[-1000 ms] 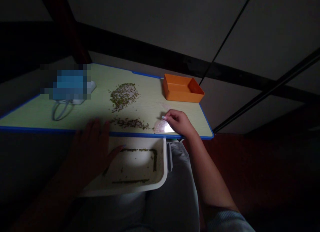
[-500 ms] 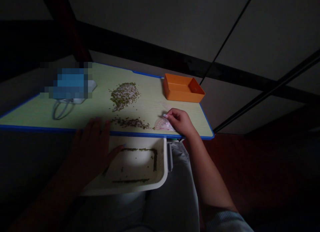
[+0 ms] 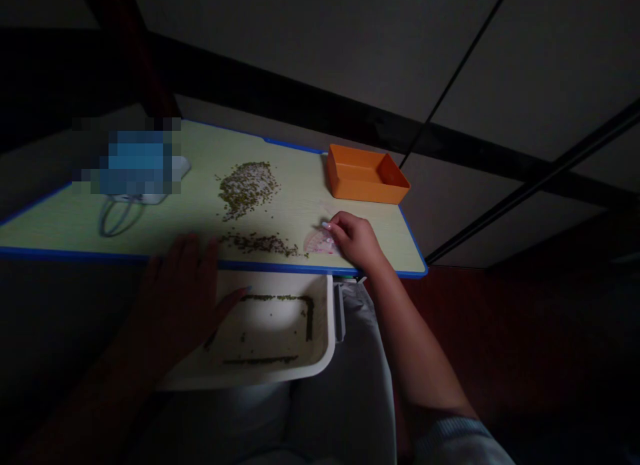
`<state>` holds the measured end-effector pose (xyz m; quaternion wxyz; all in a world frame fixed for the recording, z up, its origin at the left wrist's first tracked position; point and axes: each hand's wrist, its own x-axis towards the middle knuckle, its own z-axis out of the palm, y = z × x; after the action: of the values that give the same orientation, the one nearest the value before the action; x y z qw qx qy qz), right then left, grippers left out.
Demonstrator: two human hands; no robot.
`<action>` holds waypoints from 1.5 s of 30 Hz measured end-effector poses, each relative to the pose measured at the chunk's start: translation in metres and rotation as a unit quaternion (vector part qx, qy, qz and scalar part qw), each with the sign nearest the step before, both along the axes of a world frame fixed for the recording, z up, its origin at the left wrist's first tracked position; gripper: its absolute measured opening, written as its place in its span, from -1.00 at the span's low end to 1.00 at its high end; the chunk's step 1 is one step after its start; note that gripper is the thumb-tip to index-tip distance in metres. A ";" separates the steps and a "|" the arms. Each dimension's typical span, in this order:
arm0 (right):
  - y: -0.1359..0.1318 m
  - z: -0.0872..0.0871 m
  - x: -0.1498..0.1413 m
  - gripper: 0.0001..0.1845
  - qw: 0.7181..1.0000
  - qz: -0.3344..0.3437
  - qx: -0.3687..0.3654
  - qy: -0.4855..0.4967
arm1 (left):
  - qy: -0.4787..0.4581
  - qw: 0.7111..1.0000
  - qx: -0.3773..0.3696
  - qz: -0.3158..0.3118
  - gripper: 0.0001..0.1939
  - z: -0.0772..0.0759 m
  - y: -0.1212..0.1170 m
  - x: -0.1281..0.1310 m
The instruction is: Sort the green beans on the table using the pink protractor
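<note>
clear half-round sheet (image 3: 318,243) pinched in the right hand (image 3: 357,239)

its fingers are curled closed, near the front edge of the table (image 3: 297,185). the left hand (image 3: 180,305), open with fingers spread, hides part of the white tub (image 3: 327,345). 2 seed heaps (image 3: 249,187) lie left of the sheet; an orange box (image 3: 367,188) stands behind it. a blue thing (image 3: 135,159) is pixelated; the sheet's marks are too small to read.

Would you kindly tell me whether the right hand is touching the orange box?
Apart: the head view shows a strip of tabletop between the right hand and orange box.
</note>
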<state>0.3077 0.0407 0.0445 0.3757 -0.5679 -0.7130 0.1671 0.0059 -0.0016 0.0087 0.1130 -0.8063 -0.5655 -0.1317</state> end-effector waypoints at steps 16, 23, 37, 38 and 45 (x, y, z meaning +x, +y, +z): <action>-0.002 -0.002 0.004 -0.76 0.997 0.056 -0.034 0.039 | 0.013 1.000 0.010 -0.009 -0.14 -0.001 0.000 -0.003; -0.005 -0.001 0.007 -0.76 0.994 0.063 -0.057 0.075 | -0.003 1.000 0.017 -0.014 -0.15 -0.003 0.000 -0.002; -0.007 0.000 0.009 -0.73 0.990 0.078 -0.076 0.095 | 0.013 1.000 0.003 -0.002 -0.14 -0.003 0.002 -0.002; -0.007 0.000 0.009 -0.72 0.989 0.079 -0.075 0.097 | 0.011 1.000 0.002 -0.004 -0.14 -0.003 0.001 -0.002; -0.007 -0.002 0.011 -0.74 0.987 0.080 -0.073 0.115 | 0.006 1.000 -0.002 0.001 -0.14 -0.001 0.000 -0.002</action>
<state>0.3184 0.0336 0.0429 0.3985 -0.5115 -0.6941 0.3126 0.0039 -0.0015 0.0076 0.1146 -0.8068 -0.5659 -0.1255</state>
